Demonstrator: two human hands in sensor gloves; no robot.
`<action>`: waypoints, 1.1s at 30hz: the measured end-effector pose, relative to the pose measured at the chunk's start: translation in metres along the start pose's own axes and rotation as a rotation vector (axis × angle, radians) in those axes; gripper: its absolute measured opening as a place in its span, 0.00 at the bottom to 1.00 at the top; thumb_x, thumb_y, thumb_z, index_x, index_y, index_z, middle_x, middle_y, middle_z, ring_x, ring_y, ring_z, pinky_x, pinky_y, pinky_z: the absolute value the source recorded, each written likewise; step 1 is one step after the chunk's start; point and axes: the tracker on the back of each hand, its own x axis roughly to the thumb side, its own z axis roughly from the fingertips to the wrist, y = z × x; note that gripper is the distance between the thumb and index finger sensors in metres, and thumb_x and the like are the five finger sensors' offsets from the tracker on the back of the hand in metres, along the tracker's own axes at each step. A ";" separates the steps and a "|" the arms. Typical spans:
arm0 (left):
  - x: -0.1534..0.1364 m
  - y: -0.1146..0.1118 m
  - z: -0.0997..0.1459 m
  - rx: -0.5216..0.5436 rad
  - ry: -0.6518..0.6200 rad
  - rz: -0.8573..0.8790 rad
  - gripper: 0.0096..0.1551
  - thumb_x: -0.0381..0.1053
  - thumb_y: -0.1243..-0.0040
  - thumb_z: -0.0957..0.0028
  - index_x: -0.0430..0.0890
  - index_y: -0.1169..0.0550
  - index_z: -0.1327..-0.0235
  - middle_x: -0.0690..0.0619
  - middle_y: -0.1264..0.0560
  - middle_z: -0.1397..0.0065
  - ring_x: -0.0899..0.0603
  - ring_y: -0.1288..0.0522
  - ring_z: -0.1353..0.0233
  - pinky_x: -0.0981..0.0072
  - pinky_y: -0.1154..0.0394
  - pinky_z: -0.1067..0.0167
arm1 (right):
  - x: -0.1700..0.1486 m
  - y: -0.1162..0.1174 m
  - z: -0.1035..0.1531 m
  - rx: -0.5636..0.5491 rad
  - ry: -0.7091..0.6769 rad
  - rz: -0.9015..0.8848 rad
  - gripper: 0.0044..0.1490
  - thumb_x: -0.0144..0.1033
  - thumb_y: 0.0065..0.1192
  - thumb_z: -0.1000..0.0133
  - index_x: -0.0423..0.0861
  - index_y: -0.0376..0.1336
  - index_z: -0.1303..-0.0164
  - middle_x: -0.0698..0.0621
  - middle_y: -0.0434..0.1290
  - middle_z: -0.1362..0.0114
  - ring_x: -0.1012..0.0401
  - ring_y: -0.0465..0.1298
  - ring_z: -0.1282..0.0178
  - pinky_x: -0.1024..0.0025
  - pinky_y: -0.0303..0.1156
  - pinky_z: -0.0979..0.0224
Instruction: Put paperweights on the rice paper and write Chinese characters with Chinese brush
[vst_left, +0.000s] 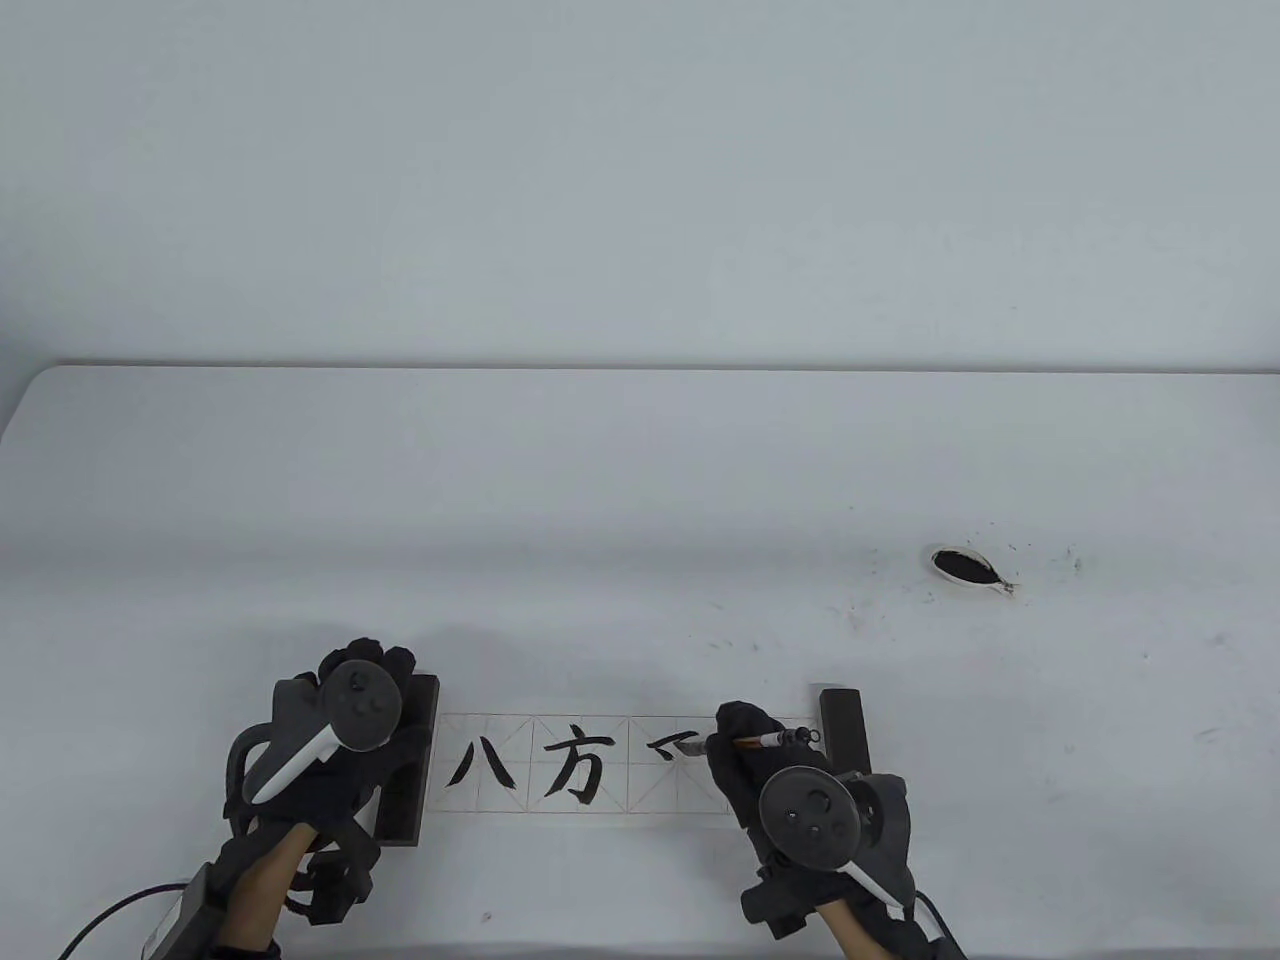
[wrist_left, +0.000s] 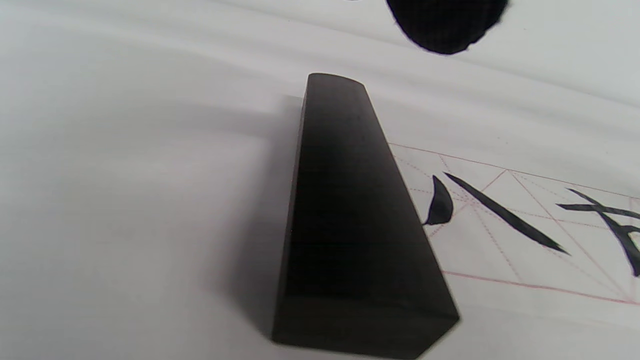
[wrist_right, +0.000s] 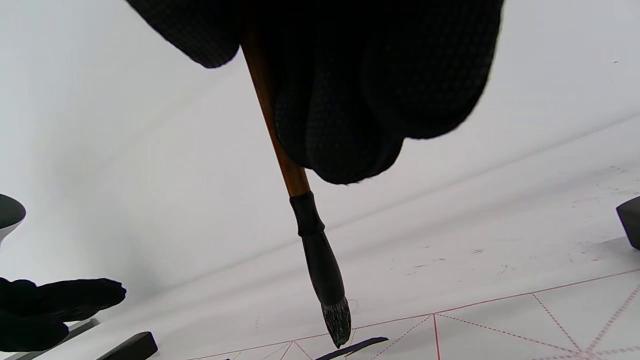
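Observation:
A strip of rice paper (vst_left: 640, 800) with a red grid lies near the table's front edge. It bears two finished black characters (vst_left: 575, 770) and a fresh stroke (vst_left: 672, 745). A dark paperweight (vst_left: 418, 770) lies on its left end and a second paperweight (vst_left: 843, 728) on its right end. My right hand (vst_left: 740, 738) grips the brush (vst_left: 778, 739). In the right wrist view the brush's inked tip (wrist_right: 336, 322) meets the paper at that stroke (wrist_right: 357, 346). My left hand (vst_left: 365, 665) rests at the left paperweight (wrist_left: 350, 225) with fingers loosely extended; one fingertip (wrist_left: 445, 25) shows past the block's far end.
A small white ink dish (vst_left: 963, 566) with black ink sits at the right, further back, with ink specks on the table around it. A cable (vst_left: 110, 915) trails from the left wrist at the front edge. The table's far edge (vst_left: 640, 370) meets a pale wall.

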 end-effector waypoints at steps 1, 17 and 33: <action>0.000 0.000 0.000 -0.001 0.000 0.000 0.51 0.63 0.54 0.44 0.59 0.61 0.13 0.48 0.66 0.09 0.36 0.66 0.10 0.44 0.71 0.19 | 0.000 0.001 0.000 0.007 0.005 0.010 0.28 0.42 0.54 0.38 0.35 0.65 0.38 0.39 0.80 0.45 0.52 0.83 0.53 0.63 0.80 0.52; 0.000 0.000 0.000 -0.002 0.001 0.003 0.51 0.63 0.54 0.44 0.59 0.61 0.13 0.49 0.66 0.09 0.35 0.66 0.10 0.44 0.71 0.19 | 0.008 0.006 0.002 0.088 -0.073 -0.078 0.28 0.43 0.54 0.39 0.37 0.65 0.38 0.41 0.80 0.45 0.53 0.83 0.53 0.64 0.80 0.52; -0.001 0.000 0.000 -0.004 0.003 0.003 0.51 0.63 0.54 0.44 0.58 0.61 0.13 0.48 0.66 0.09 0.35 0.66 0.10 0.44 0.71 0.19 | 0.008 -0.002 0.003 0.036 0.001 0.075 0.27 0.42 0.55 0.39 0.36 0.66 0.39 0.40 0.81 0.46 0.53 0.84 0.55 0.64 0.80 0.54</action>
